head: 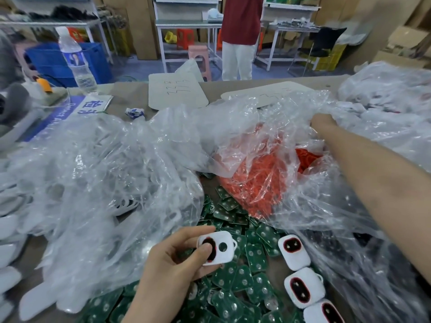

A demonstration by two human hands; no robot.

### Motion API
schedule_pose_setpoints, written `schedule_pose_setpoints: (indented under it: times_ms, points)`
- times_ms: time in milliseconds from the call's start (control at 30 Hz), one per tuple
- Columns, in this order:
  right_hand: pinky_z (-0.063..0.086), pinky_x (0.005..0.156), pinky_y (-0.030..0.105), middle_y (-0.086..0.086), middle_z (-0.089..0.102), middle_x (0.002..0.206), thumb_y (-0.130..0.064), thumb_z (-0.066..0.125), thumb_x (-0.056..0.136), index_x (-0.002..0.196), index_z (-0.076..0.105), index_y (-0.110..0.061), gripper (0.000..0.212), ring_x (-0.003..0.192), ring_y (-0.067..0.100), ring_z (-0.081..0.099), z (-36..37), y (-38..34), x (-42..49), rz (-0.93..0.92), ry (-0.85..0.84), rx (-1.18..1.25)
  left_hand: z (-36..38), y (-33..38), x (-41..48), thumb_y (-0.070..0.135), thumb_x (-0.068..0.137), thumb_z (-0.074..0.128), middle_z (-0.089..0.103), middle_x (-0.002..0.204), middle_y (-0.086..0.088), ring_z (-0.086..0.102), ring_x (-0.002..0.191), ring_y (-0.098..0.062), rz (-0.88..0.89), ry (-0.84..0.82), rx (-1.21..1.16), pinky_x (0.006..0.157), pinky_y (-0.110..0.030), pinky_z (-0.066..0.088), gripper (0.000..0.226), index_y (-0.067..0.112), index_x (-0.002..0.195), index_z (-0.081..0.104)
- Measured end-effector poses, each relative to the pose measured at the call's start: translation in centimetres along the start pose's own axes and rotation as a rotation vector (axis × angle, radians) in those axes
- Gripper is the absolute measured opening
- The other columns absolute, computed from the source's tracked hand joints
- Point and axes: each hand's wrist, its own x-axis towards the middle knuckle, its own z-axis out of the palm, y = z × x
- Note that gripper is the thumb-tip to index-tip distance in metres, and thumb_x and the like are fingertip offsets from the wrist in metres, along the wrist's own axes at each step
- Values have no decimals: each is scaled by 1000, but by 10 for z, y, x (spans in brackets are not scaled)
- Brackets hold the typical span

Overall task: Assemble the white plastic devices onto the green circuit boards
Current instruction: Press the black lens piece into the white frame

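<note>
My left hand (172, 259) holds a white plastic device (218, 248) with a dark oval opening, thumb pressed on its face. It hovers over a heap of green circuit boards (242, 280) at the bottom centre. Three more white devices (293, 252) with red-rimmed ovals lie in a row to the right of the heap. My right hand (323, 122) reaches far across the table, fingers buried in a clear plastic bag (268, 127); what they hold is hidden. Beneath that bag sits a mass of orange parts (256, 180).
A large clear bag of white shells (93, 183) fills the left. A water bottle (77, 59) stands at the back left beside a blue sign (60, 113). White cardboard sheets (177, 89) lie at the far edge. A person (240, 36) stands beyond the table.
</note>
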Motion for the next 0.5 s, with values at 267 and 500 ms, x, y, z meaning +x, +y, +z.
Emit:
schedule_pose_setpoints:
  times_ms: [267,500]
  points:
    - [42,102,38,22,53,132,-8,50,97,127,57,2,32,122,37,50,-16,8,-5,73,107,153,0,-3,1,8,73,71,75,84,-13,74,82,-23,7,-37,-19,65,-26,60,19,21,85,80]
    - [48,96,37,21,62,122,-8,66,88,116,64,0,29,114,38,57,-13,19,-4,195,242,280,-1,-5,2,11,73,73,75,83,-14,74,85,-24,9,-40,-17,66,-27,60,17,23,84,79]
